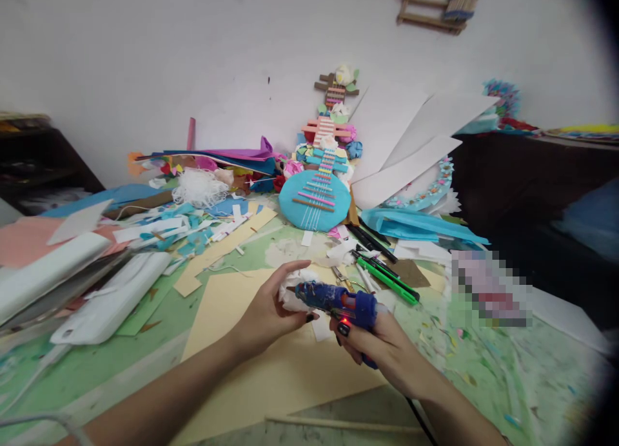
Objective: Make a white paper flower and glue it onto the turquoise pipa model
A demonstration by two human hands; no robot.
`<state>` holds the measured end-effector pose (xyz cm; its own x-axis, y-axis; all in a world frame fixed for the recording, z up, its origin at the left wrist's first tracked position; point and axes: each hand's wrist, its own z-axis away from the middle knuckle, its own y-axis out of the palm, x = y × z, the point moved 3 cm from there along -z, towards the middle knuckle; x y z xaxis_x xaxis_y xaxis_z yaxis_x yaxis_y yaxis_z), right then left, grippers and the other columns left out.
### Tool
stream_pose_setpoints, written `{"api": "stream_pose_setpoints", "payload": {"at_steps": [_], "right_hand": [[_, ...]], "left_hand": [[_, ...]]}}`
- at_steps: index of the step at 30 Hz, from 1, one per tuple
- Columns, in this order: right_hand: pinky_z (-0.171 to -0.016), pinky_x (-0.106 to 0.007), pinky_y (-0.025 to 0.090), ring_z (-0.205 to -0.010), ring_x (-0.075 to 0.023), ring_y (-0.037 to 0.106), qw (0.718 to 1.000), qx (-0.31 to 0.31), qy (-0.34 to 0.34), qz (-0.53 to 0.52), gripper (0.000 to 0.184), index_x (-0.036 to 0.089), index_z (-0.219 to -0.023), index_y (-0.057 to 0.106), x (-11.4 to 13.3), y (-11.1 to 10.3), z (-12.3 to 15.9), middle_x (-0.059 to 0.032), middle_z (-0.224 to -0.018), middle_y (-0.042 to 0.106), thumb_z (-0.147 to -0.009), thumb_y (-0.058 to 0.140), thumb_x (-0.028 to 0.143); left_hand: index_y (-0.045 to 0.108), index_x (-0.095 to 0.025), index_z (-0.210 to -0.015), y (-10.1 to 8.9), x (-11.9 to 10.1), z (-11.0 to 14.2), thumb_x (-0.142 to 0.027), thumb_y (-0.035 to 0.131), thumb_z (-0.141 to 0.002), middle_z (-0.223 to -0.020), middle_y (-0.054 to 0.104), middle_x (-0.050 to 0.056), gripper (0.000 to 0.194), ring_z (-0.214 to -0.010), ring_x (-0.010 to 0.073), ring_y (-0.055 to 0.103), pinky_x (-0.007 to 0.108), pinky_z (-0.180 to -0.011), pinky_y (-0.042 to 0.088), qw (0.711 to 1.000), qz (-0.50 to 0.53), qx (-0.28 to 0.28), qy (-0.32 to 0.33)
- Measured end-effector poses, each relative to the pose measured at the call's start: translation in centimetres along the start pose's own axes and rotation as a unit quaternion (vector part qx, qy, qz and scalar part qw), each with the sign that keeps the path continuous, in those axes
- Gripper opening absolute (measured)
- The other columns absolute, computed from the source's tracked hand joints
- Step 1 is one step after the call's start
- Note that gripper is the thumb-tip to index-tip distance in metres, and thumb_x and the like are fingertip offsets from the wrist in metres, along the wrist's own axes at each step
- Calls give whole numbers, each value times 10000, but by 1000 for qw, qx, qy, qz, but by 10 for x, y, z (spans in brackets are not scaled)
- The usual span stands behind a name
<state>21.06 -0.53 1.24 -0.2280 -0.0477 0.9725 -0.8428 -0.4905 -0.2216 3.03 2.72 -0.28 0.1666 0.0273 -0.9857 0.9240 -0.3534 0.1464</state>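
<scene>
My right hand (377,343) is wrapped round the handle of a blue hot glue gun (345,304), whose small red light glows. The gun's nozzle points left, up against a crumpled white paper flower (294,291). My left hand (265,310) curls round that paper flower from the left, thumb and fingers closed on it. Part of the flower is hidden behind the nozzle and fingers. Below both hands lies a cream sheet of card (232,362), with a small white paper piece (320,329) on it.
A blue paper guitar (314,198) leans at the back centre. Scissors (341,277), black pens (372,243) and a green cutter (389,278) lie beyond my right hand. A white power strip (111,298) and paper scraps (193,230) are at left. A thin stick (338,423) lies in front.
</scene>
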Motion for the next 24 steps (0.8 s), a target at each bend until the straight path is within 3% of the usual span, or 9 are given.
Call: {"api": "stream_pose_setpoints", "payload": {"at_steps": [7, 24], "right_hand": [[-496, -204, 290, -542, -80, 378, 1000, 6, -7, 15, 184, 154, -777, 515, 1, -1, -1, 37, -585, 427, -872, 470, 305], [-509, -211, 282, -570, -84, 337, 999, 12, -29, 16, 153, 182, -702, 439, 8, -1, 2, 34, -635, 392, -845, 474, 224]], "left_hand": [[418, -231, -1258, 0, 1, 0, -163, 730, -670, -1012, 556, 30, 670, -854, 139, 582, 222, -746, 504, 1000, -6, 6, 2], [417, -235, -1256, 1, -2, 0, -224, 737, -680, -972, 562, 35, 659, -810, 143, 580, 224, -716, 502, 1000, -20, -5, 2]]}}
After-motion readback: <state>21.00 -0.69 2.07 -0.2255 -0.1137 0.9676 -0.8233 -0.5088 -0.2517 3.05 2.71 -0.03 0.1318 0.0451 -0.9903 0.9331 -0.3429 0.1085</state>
